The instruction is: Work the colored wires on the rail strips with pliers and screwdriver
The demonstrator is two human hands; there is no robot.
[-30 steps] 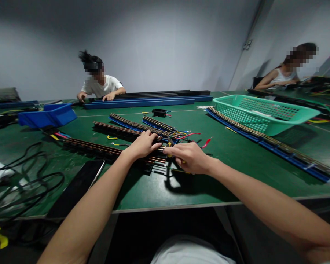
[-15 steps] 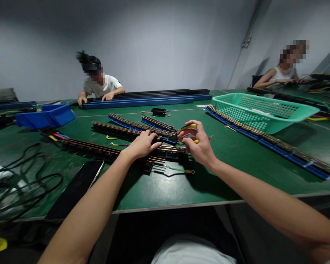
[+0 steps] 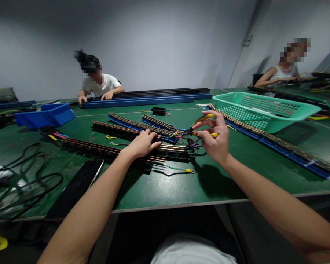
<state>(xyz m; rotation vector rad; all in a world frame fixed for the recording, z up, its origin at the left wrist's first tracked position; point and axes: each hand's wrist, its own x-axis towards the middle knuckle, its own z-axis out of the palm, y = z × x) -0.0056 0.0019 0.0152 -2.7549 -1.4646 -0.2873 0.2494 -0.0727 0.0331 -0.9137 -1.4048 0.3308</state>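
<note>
My left hand (image 3: 143, 144) lies across a dark rail (image 3: 114, 129) lined with copper-coloured strips, fingers curled over the far side and thumb on the near side. My right hand (image 3: 216, 138) is closed around yellow-handled pliers (image 3: 202, 119), the handles spread apart. Their dark head is among thin coloured wires (image 3: 192, 142) at the rails' right ends; whether the jaws grip a wire I cannot tell. Blue-based rails (image 3: 129, 123) lie just beyond my left hand. Nearer me are another copper-stripped rail (image 3: 85, 146) and a green wire (image 3: 176, 168) with a ring terminal.
A green basket (image 3: 266, 110) stands at right beside a long blue-based rail (image 3: 277, 146). At left are a blue bin (image 3: 45, 116), a phone (image 3: 77, 187) and black cables (image 3: 35, 172). Two people sit across the table, one behind long blue profiles (image 3: 143, 102).
My right hand has drawn the pliers right and slightly up, away from the rail ends, and more of the wires shows there. My left hand stays in place.
</note>
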